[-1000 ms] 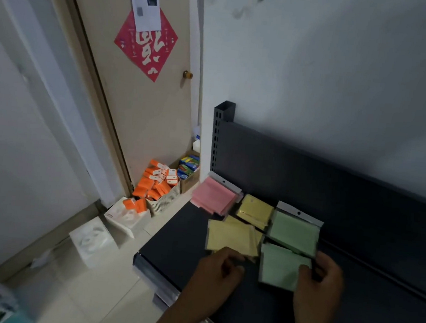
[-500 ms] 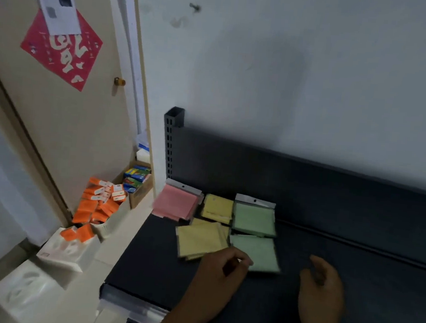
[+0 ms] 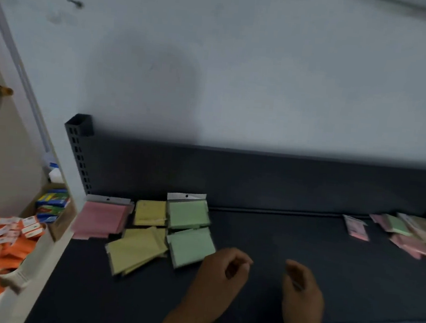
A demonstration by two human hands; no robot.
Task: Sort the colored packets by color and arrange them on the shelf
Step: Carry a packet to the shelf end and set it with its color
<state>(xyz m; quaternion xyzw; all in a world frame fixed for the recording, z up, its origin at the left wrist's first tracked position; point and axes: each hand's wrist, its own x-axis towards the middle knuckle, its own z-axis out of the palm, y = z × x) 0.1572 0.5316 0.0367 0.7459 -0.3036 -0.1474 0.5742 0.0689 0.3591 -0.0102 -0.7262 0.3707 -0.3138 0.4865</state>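
1. A second ago the left hand's fingertips lay on the front yellow packets and the right hand touched the front green packets; now both hands are off them and sit further right above the bare shelf (image 3: 302,246), and the view has swung right so that a mixed heap shows at the shelf's far right end.
2. At the shelf's left end, against the back panel, lies a stack of pink packets (image 3: 101,217), flat squares with a pale hang tab on the back edge.
3. Just right of them sit the rear yellow packets (image 3: 150,212); the front yellow packets (image 3: 135,252) lie skewed and fanned toward the front edge.
4. Next come the rear green packets (image 3: 188,213), with a grey tab, and the front green packets (image 3: 191,245), slightly turned; both piles look thin, glossy and sleeved.
5. The left hand (image 3: 223,270) hovers just right of the front green packets, fingers loosely curled, thumb near the forefinger, holding nothing.
6. The right hand (image 3: 301,287) hangs beside it, apart, fingers loosely bent and empty.
7. Near the shelf's right end a single pink packet (image 3: 356,229) lies alone, then the mixed heap (image 3: 411,234) of pink, green and pale packets, blurred.
8. The shelf is dark matte metal with a slotted upright at its left back corner.
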